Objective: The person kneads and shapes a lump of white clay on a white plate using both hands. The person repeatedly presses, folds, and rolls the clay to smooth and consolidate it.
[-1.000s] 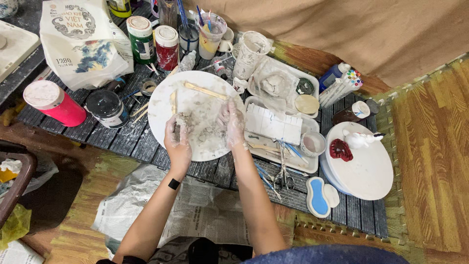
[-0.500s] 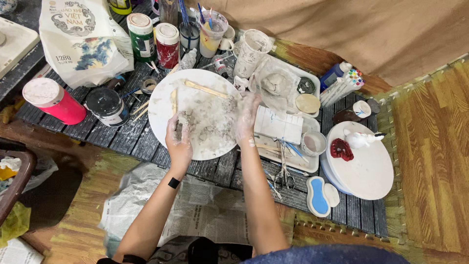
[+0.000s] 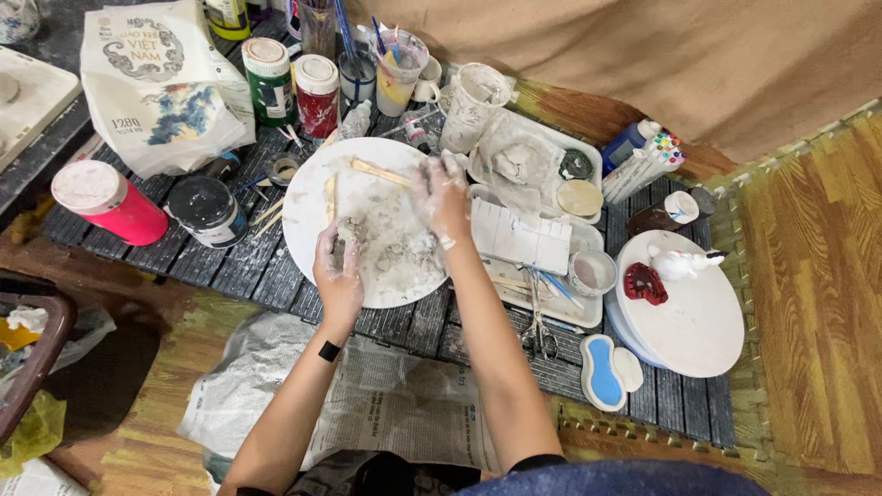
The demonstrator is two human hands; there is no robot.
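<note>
Item: white round board, clay-smeared. My left hand grips a clay lump on it; right hand spread flat at its far edge. Shaping unfinished.

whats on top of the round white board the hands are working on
Grey clay smears and lumps, wooden sticks, and both hands: left hand, right hand on the round white board. Anything beneath them is hidden.

Bare forearms, left hand and right hand clay-dusted (whitish smears), black wristband — left wrist.

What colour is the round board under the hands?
White, smeared with grey clay; the board shows in the head view.
</note>
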